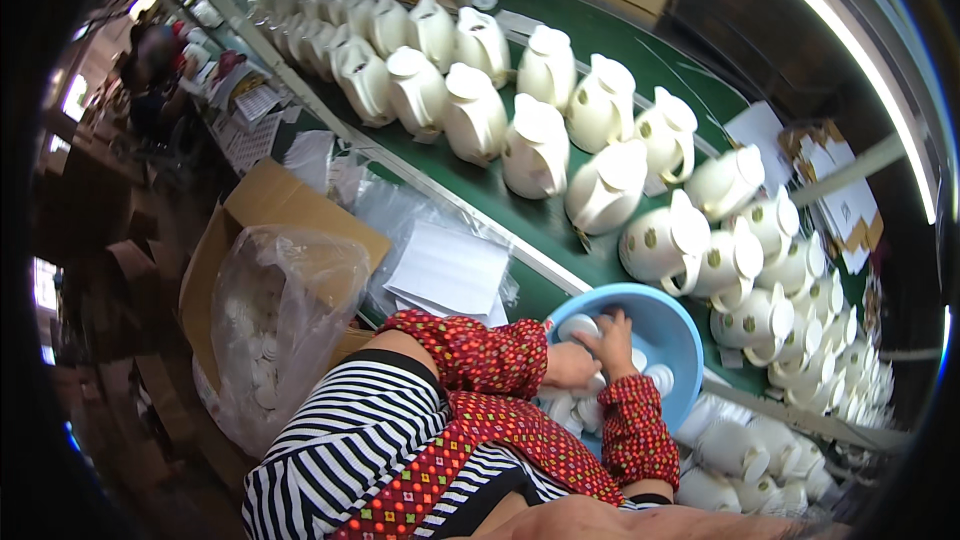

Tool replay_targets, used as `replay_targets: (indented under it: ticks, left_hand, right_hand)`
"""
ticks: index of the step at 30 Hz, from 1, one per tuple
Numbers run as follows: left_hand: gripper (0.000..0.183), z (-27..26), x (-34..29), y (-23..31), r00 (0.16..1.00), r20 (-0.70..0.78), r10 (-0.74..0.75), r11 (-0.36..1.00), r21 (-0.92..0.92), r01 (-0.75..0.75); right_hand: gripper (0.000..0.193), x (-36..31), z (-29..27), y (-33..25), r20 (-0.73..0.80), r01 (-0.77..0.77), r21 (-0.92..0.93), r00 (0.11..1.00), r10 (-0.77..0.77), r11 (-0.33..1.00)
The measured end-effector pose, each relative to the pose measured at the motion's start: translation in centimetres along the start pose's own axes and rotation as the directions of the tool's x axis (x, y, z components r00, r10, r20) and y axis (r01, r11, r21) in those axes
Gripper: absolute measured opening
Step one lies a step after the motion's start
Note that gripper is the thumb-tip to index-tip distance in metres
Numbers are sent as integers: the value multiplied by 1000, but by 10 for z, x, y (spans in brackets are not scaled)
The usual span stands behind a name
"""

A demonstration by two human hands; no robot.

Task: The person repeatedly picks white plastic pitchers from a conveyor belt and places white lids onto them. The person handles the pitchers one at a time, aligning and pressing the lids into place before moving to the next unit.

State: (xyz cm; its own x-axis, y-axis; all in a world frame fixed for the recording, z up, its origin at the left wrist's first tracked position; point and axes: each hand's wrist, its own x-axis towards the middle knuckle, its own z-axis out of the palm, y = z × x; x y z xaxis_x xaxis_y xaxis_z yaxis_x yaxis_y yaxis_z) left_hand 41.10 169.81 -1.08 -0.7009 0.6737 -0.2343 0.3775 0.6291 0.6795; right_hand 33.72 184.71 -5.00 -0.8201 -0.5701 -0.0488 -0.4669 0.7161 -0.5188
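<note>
A round light-blue basin point(683, 340) stands by my lap and holds several small white plastic pieces, some round like lids. Both of my hands are inside it, close together. My left hand point(570, 366) is closed with its fingertips hidden, right beside a white piece point(596, 381). Above it, a round white lid point(577, 327) lies by the basin's far left side. My right hand point(614, 342) has its fingers curled, thumb toward the left hand; what they grip is hidden. More white lids point(660, 378) lie to the right of that hand.
Rows of cream-white jugs point(475, 115) with handles stand on the green conveyor belt point(495, 202) beyond the basin. At left, an open cardboard box point(285, 202) holds a clear bag point(290, 290) of white parts. White paper sheets point(450, 265) lie near the belt; bagged jugs point(735, 447) are at lower right.
</note>
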Motion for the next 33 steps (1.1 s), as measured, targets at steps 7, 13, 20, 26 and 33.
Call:
replay_targets:
  ticks: [7, 13, 20, 26, 33]
  left_hand:
    - [47, -163, -127, -46, 862, -266, -433, 758, -624, 188]
    - [46, -319, -314, -278, 86, -836, -543, 833, -522, 186]
    - [75, -413, -440, -478, -80, -614, -785, 455, -659, 599]
    - [73, -444, -423, -455, 63, -568, -821, 377, -456, 806]
    - [57, -467, -424, -426, -245, -795, -555, 715, -606, 350]
  right_hand:
    - [50, -5, 3, -13, 76, -145, 160, 988, 134, 976]
    - [46, -12, -40, -43, 168, -449, 227, 892, 420, 864]
    - [39, 114, -151, -180, 256, -354, 417, 929, 266, 837]
    - [58, 378, -153, -334, 139, 13, 270, 989, -52, 963]
    - [81, 651, -49, -436, 177, -23, 122, 984, 1, 992]
